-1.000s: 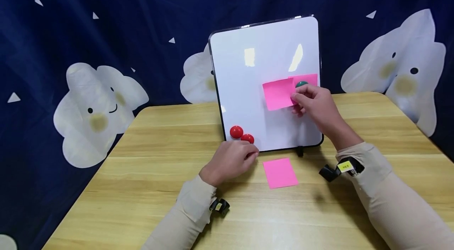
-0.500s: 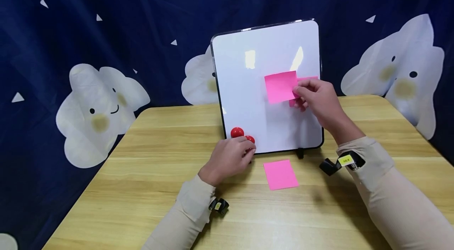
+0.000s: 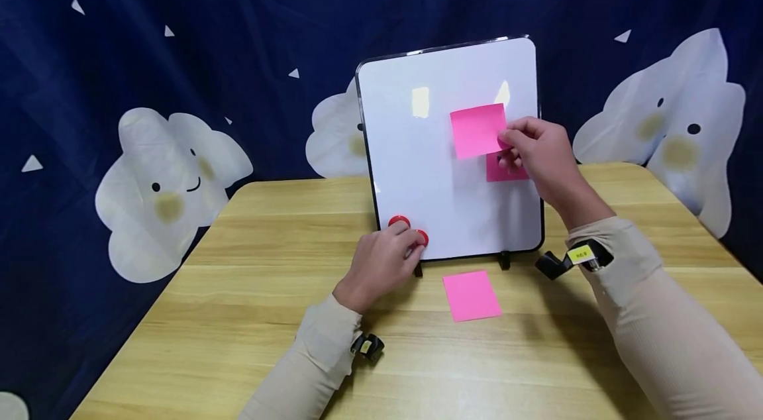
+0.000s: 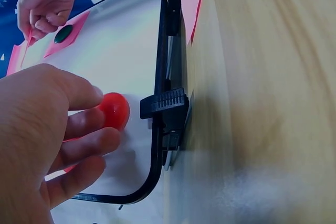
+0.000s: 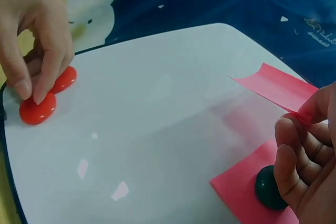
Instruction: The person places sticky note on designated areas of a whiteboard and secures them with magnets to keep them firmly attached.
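Observation:
A white magnetic board point(image 3: 429, 175) stands upright on the wooden table point(image 3: 238, 340). My right hand point(image 3: 505, 138) pinches the right edge of a pink sticky note point(image 3: 478, 130) and holds it in front of the board's upper right. Below it a second pink note point(image 3: 507, 169) sits on the board under a dark green magnet point(image 5: 268, 188). My left hand point(image 3: 411, 246) is at the board's lower left, its fingertips closed on one red magnet point(image 5: 37, 111); another red magnet point(image 5: 64, 79) sits beside it. A third pink note point(image 3: 471, 295) lies flat on the table.
The board rests on black clip feet point(image 4: 163, 103) near the table's middle. A dark blue curtain with white cloud figures point(image 3: 167, 181) hangs behind. Bare wood point(image 3: 179, 373) stretches to the left, right and front of the board.
My right hand has lifted the pink note upward, uncovering the note pinned under the green magnet. My left hand has slid up from the table onto the red magnets.

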The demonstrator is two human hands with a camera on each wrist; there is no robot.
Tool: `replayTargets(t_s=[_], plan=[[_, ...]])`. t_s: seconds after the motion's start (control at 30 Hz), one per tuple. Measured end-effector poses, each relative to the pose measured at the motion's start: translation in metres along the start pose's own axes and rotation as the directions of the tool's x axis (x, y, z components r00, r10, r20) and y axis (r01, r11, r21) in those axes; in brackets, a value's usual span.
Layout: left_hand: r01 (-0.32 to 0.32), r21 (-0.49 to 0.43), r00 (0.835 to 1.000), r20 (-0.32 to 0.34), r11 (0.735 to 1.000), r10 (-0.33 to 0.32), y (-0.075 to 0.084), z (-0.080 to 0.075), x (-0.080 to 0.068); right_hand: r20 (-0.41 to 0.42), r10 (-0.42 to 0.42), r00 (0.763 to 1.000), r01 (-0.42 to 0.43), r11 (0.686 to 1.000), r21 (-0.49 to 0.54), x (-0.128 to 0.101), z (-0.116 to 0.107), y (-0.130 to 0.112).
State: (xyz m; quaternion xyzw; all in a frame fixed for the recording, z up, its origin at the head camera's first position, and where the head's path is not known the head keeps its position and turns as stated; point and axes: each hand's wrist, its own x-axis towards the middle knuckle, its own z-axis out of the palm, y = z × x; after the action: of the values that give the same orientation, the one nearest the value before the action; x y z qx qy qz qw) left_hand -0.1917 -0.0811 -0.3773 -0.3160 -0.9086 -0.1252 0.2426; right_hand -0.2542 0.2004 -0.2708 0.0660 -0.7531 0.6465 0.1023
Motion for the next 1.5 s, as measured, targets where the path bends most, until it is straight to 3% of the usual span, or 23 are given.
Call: replayTargets(t_s=[0.27,0.83,1.5], plan=[[0.004,-0.018,0.999,-0.05,1.0,-0.005,-0.001,0.001,0.0,-0.008,-0.008,1.0,0.009,0.997,0.071,0.008,0.002,-0.01],[0.017,0.037,0.998,-0.053,0.999,-0.015,-0.003,0.003,-0.002,-0.052,-0.01,0.999,0.013,0.998,0.059,0.025,0.017,-0.031],[0.047,0.049,0.999,0.02,0.998,-0.048,-0.003,0.0,-0.002,-0.098,0.055,0.994,-0.051,0.998,0.047,0.04,0.02,-0.036]])
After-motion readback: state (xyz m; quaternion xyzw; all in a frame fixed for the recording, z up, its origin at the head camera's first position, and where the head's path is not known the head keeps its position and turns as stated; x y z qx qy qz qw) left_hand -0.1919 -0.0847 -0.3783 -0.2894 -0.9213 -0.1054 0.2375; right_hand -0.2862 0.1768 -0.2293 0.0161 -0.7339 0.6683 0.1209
